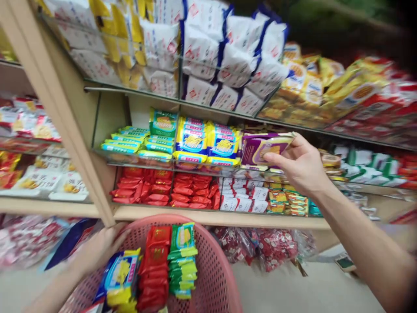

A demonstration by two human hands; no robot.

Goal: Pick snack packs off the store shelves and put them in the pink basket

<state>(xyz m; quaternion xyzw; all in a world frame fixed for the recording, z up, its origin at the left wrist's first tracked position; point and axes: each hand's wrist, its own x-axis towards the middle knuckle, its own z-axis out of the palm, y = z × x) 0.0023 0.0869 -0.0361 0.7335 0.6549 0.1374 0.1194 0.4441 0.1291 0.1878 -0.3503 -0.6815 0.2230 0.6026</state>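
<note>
Rests the left hand [109, 243] at the shelf-side left rim of a pink basket [213, 256], probably to steady it; too blurred there to tell whether gripping the rim or only lying against it. Just right of that hand, inside the basket, shows blue-and-yellow packets [120, 271], then red packets [154, 265], then green packets [182, 261], lined up by kind in columns, presumably to save room and avoid mixing. Farther up and right, left of the right hand [301, 167], shows blue-and-yellow stock [192, 137] set face-out on a shelf, likely for easy picking. Pinches a purple packet [257, 150] in the right hand, with thumb on the near face and fingers behind, by the right end, perhaps as the easiest part to reach. Right of and beyond that hand, shows green-and-white packets [368, 161], grouped apart by kind.
</note>
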